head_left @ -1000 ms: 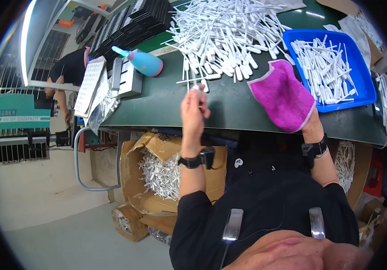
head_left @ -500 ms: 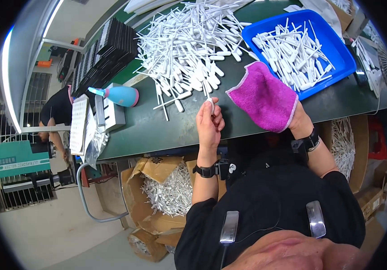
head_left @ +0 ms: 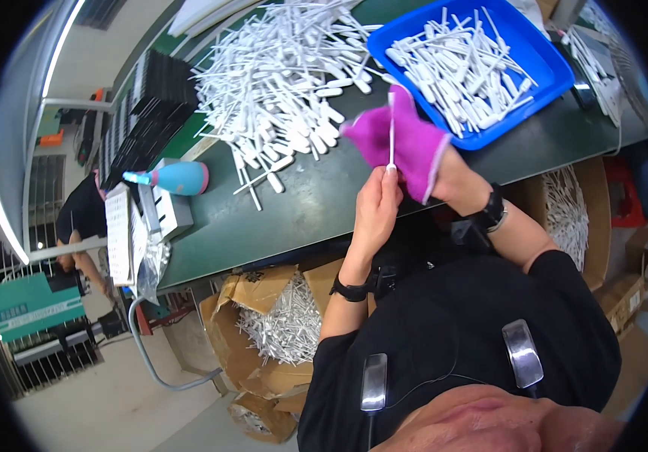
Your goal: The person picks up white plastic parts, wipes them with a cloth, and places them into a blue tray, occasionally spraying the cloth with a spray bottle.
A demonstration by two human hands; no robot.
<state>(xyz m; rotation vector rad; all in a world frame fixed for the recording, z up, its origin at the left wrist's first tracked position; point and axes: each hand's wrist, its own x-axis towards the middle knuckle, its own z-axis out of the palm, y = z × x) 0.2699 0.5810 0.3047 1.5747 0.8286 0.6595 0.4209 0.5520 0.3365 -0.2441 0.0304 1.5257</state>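
My left hand (head_left: 375,215) is closed round the thick lower end of a thin white plastic stick (head_left: 391,139), which points up and away from me. Just behind the stick is a purple-pink cloth (head_left: 422,151), partly smeared by motion. My right hand (head_left: 455,177) holds this cloth, which covers its fingers. On the far side of the table lies a big loose pile of white plastic sticks (head_left: 271,75) with thick ends. More of them lie in a blue tray (head_left: 557,75) at the right, beyond the cloth.
A light-blue squeeze bottle (head_left: 181,178) lies at the left, before stacked black trays (head_left: 154,105). Cardboard boxes with white sticks stand below the table, one at the left (head_left: 222,339) and one at the right (head_left: 599,218). Another person (head_left: 83,218) works at far left.
The cloth has swung left and folded, coming up to the stick. My left hand has moved right and lifted the stick away from the pile. The whole view has shifted a little.
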